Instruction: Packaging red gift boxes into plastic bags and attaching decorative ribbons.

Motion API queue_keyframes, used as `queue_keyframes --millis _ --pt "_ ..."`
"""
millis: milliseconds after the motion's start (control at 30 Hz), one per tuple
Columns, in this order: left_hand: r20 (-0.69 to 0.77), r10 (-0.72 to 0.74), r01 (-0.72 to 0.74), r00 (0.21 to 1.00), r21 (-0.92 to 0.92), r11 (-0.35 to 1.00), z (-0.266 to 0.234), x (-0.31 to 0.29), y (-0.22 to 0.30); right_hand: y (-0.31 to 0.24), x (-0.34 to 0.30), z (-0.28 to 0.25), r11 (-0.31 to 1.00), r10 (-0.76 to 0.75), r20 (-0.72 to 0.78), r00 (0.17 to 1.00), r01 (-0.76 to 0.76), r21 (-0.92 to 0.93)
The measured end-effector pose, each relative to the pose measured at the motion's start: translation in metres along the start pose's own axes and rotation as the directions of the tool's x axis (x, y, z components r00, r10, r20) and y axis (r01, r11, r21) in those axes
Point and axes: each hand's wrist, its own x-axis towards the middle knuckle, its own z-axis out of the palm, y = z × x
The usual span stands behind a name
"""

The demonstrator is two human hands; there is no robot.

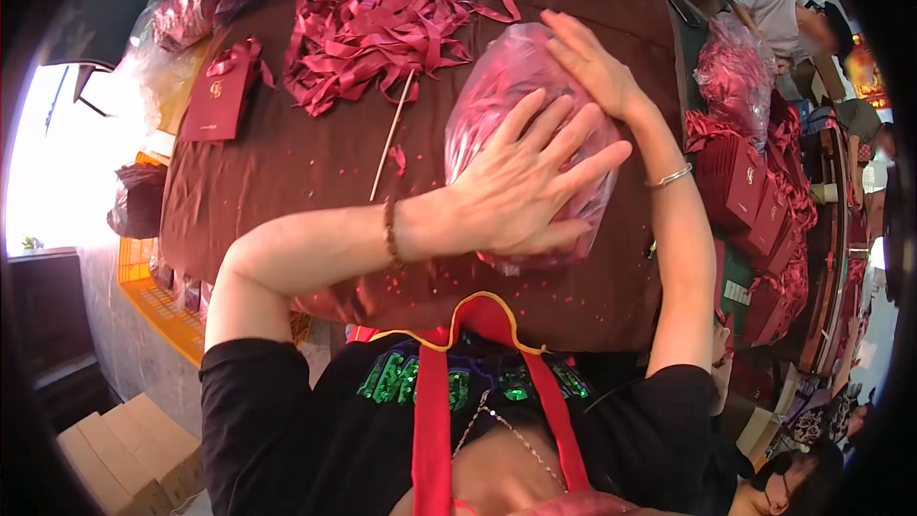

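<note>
A clear plastic bag [470, 115] packed with dark pink ribbons lies on the brown cloth-covered table [315, 182] before me. My left hand [535, 167] rests flat across the top of the bag, its fingers spread. Along the far right side of the bag lies my right hand [592, 67], fingers stretched out and pressed against the plastic. Beyond, a loose heap of dark pink ribbons [373, 19] covers the far part of the table. A thin pale stick [392, 139] lies between the heap and me. On the far left is a dark red paper bag [218, 100] with a ribbon.
An orange crate [158, 291] stands left of the table, cardboard boxes [129, 454] at lower left. To the right, stacked red bags [735, 182] and another plastic bag of ribbons [735, 67] fill a neighbouring surface. Other people [778, 14] are at the right. Small red scraps dot the cloth.
</note>
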Motion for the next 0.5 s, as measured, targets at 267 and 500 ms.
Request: queue_keyframes --millis 267,500 --pt "-0.162 -0.266 0.128 0.95 -0.575 0.808 -0.049 0.015 -0.048 -0.094 -0.056 -0.014 0.976 0.183 -0.469 0.864 -0.101 0.195" --pt "-0.231 -0.092 0.143 0.969 0.211 0.967 0.019 0.01 -0.061 -0.109 -0.071 0.022 0.937 0.042 -0.236 0.971 -0.121 -0.329"
